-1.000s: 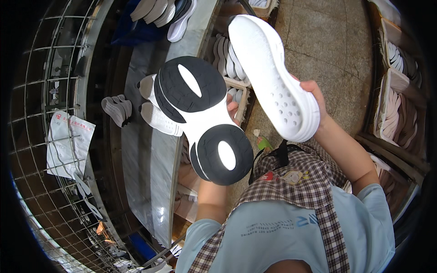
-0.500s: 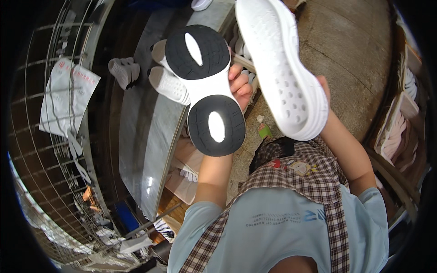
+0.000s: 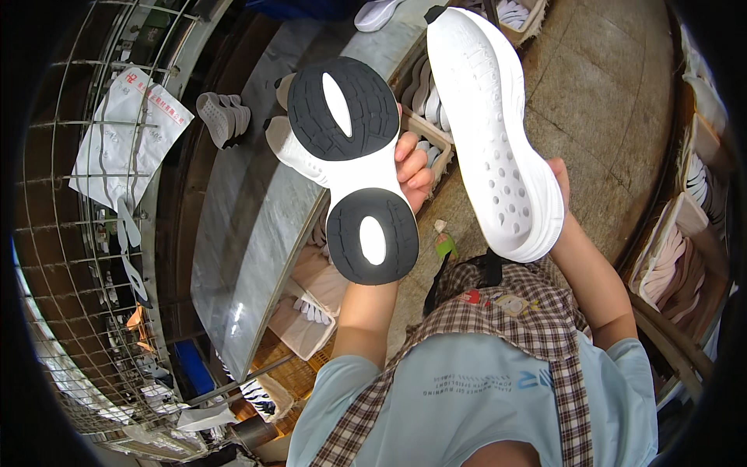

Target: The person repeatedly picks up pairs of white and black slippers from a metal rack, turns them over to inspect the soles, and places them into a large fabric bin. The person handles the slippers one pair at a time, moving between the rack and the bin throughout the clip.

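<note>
My left hand (image 3: 414,168) grips a white shoe sole (image 3: 363,173) by its right edge, fingers wrapped round it. The underside faces me, with black treaded pads at both ends and a white oval in each. In my right hand (image 3: 559,180) is another white sole (image 3: 492,128), held at the heel end. Its inner side is up, showing round dimples near the heel and a small black tip at the toe. The soles hang side by side, apart from each other. Most of my right fingers are hidden behind the sole.
White soles (image 3: 223,119) rest at the left edge of a grey sloping tabletop (image 3: 233,265), beside a wire mesh (image 3: 66,179) with a white bag (image 3: 128,140). Another sole (image 3: 377,14) lies at its far end. Bins of pale soles (image 3: 673,241) stand right; more bins sit under the table.
Both soles sit slightly lower in the picture, and the right one's black toe tip has come into view. Each hand keeps its grip.
</note>
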A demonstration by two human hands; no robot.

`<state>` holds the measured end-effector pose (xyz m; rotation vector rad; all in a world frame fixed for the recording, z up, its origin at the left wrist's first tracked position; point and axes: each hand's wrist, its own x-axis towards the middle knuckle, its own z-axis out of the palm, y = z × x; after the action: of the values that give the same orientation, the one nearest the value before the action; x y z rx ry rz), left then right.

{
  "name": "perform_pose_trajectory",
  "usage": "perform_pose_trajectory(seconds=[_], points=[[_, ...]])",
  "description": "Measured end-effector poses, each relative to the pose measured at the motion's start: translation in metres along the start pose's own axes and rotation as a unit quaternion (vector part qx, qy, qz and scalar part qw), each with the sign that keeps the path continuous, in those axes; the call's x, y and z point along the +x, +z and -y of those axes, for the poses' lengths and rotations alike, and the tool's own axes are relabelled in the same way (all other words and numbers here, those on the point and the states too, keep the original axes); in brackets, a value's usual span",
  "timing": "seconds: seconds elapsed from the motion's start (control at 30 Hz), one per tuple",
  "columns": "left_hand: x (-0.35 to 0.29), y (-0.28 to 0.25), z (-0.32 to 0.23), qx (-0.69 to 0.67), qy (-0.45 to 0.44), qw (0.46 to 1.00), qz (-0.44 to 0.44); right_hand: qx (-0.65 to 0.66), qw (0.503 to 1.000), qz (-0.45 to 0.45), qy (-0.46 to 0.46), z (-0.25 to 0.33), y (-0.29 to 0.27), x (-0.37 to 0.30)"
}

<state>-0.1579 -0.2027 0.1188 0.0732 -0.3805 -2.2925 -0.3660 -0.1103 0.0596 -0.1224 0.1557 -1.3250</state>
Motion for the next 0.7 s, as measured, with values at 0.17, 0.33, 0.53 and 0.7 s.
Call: perform_pose_trajectory(seconds=[0.17,0.33,0.53,0.7], points=[[-0.004,0.003,0.008,0.105,0.080,0.982,-0.135,-0.186,0.979,-0.059,-0.059,-0.008,0.010,0.006],[-0.029,0.004,-0.003,0.199,0.050,0.948,-0.245,-0.192,0.981,-0.029,0.012,-0.037,0.023,0.017],[-0.072,-0.005,-0.053,0.098,0.078,0.969,-0.212,-0.074,0.977,-0.005,0.201,-0.079,0.048,0.060],[-0.104,-0.033,-0.153,0.182,0.181,0.944,-0.205,-0.033,0.950,0.015,0.310,-0.122,0.084,0.120]])
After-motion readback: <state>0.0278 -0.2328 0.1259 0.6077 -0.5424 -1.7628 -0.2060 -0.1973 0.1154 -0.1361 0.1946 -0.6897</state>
